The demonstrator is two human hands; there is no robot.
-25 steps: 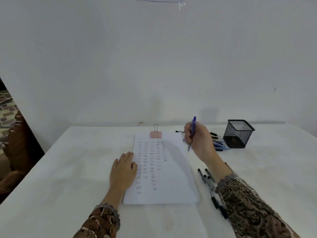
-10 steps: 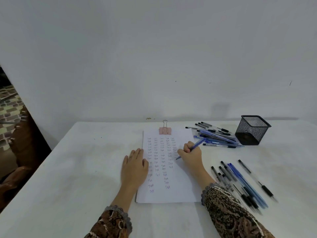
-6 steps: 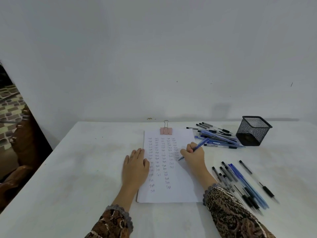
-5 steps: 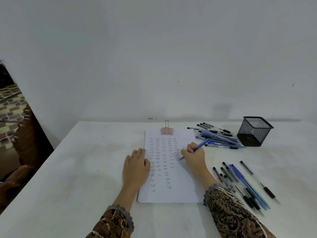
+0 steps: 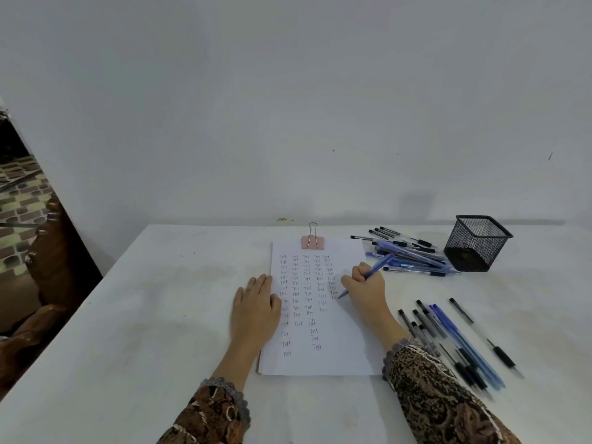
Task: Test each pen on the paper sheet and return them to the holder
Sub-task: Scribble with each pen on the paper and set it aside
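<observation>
The left hand lay flat, fingers straight and close, pressing the paper sheet at its nine o'clock edge. The right hand was curled around a blue pen, its tip on the sheet near three o'clock. The written words were too small to read. The mesh holder stood at two o'clock from the sheet, a heap of pens just beside it. A row of pens at four o'clock was partly hidden by the sleeve. The white table met a bare wall.
</observation>
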